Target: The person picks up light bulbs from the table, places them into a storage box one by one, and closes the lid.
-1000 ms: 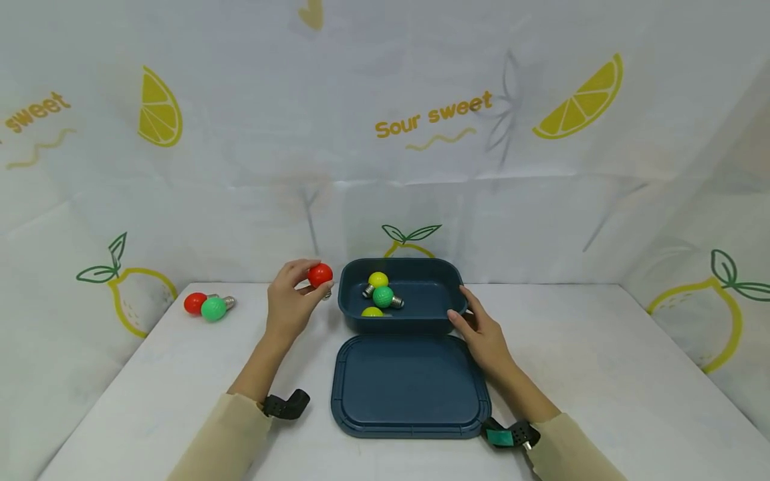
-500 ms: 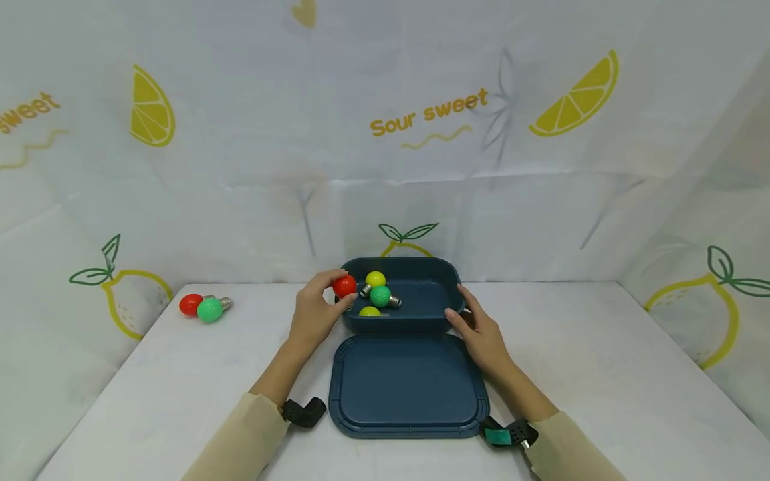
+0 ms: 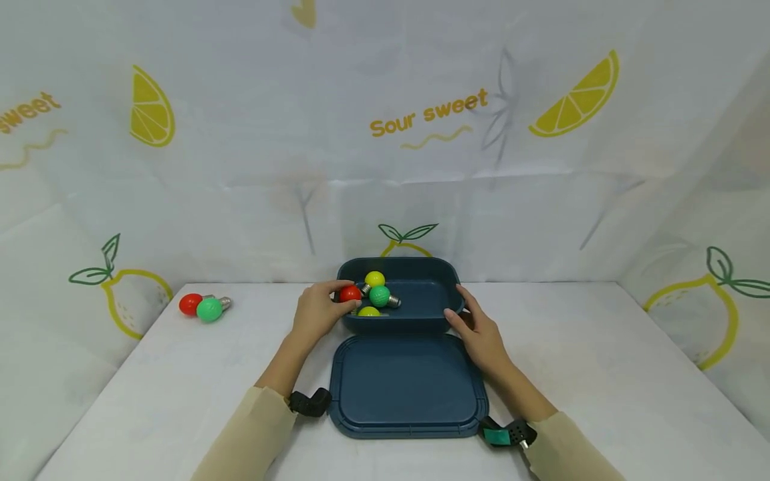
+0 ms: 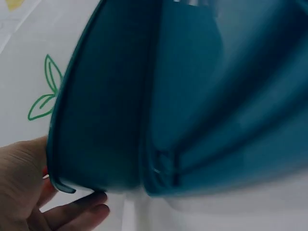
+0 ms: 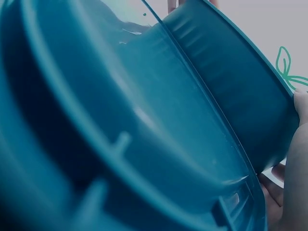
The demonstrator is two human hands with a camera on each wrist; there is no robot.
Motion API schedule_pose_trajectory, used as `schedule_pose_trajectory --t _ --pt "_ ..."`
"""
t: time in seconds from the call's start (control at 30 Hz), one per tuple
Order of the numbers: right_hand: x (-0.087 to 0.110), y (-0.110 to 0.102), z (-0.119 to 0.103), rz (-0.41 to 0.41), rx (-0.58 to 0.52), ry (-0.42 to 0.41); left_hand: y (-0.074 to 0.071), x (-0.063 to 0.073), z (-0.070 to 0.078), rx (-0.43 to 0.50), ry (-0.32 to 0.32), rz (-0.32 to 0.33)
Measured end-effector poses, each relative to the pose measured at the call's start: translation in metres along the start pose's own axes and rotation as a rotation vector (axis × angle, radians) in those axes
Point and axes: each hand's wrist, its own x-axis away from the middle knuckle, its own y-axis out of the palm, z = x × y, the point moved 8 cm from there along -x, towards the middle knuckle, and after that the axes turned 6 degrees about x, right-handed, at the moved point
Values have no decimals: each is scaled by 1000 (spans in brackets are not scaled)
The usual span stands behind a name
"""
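Note:
My left hand (image 3: pixel 317 311) reaches over the left side of a dark blue box (image 3: pixel 400 325) and holds a red light bulb (image 3: pixel 350 292) just inside it. That bulb's metal base is mostly hidden by the thumb. Also inside the box are a green bulb (image 3: pixel 379 296), a yellow bulb (image 3: pixel 375 278) behind it, and another yellow bulb (image 3: pixel 369 312) partly covered by the front wall. My right hand (image 3: pixel 483 341) grips the box's right end, thumb at the front and fingers around the side. In the left wrist view, the left hand (image 4: pixel 29 187) shows beside the box wall (image 4: pixel 96 106).
A dark blue lid (image 3: pixel 409 387) lies flat on the white table, directly in front of the box. Far left on the table, a red bulb (image 3: pixel 190 304) and a green bulb (image 3: pixel 210 309) lie together. A printed white cloth (image 3: pixel 271 220) hangs behind.
My left hand has carried the red bulb rightward from beside the box to over its left rim, then lowered it inside. My right hand stays on the box.

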Motion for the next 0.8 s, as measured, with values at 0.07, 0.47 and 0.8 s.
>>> schedule_pose_trajectory --t 0.07,0.47,0.8 --pt "0 0 1 2 -1 2 2 -5 2 -46 -18 -32" --pt "0 -2 -3 6 -6 4 12 -25 8 -210 -42 -146" --pt "0 0 -2 -2 0 7 16 -25 8 -204 -59 -195"
